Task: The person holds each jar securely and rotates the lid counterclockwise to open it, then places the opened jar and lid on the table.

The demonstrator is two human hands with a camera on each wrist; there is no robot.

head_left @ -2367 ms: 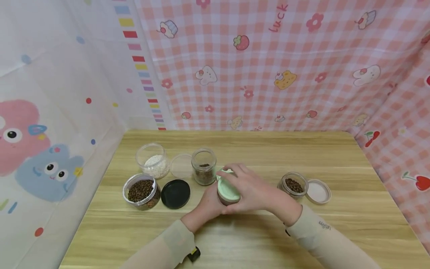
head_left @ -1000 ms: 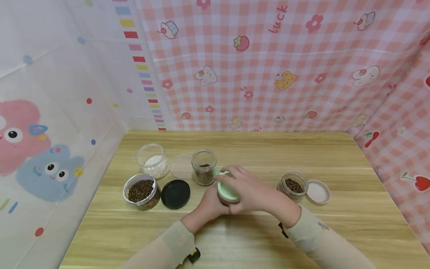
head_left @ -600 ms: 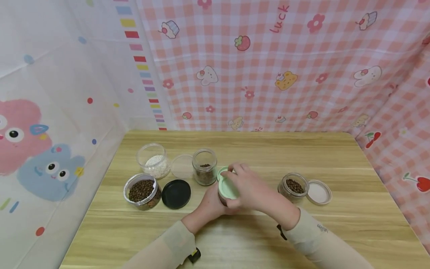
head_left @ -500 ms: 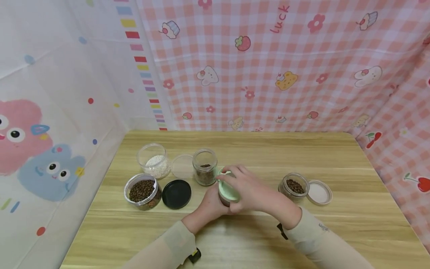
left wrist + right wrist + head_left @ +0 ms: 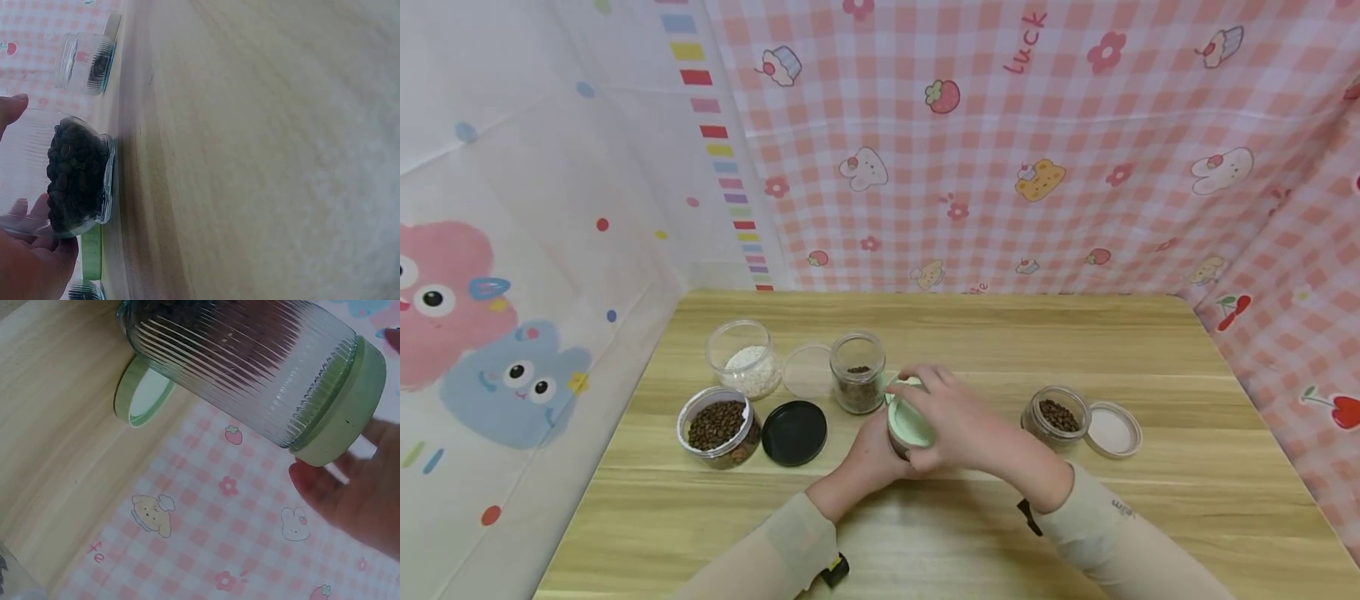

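Just right of the table's middle stands a ribbed glass jar [image 5: 231, 356] with dark coffee beans [image 5: 76, 178] at its bottom and a pale green lid [image 5: 912, 425] on its mouth. My left hand [image 5: 871, 454] wraps round the jar's body, low on its side. From above and the right, my right hand [image 5: 958, 423] grips the lid's edge, thumb at the near side and fingers at the far side. A second green lid [image 5: 145, 394] lies on the table behind the jar, largely hidden by my right fingers in the head view.
Left of my hands stand an open bean jar [image 5: 857, 387], a tub of white grains [image 5: 751, 371], a wide tub of beans [image 5: 717, 425] and a black lid [image 5: 793, 433]. A clear lid [image 5: 806, 372] lies among them. To the right are another bean jar [image 5: 1056, 417] and a white-rimmed lid [image 5: 1112, 429].
My right hand's fingers have shifted back and forth round the green lid's rim. The left hand has kept its hold, and the jar stays in place.
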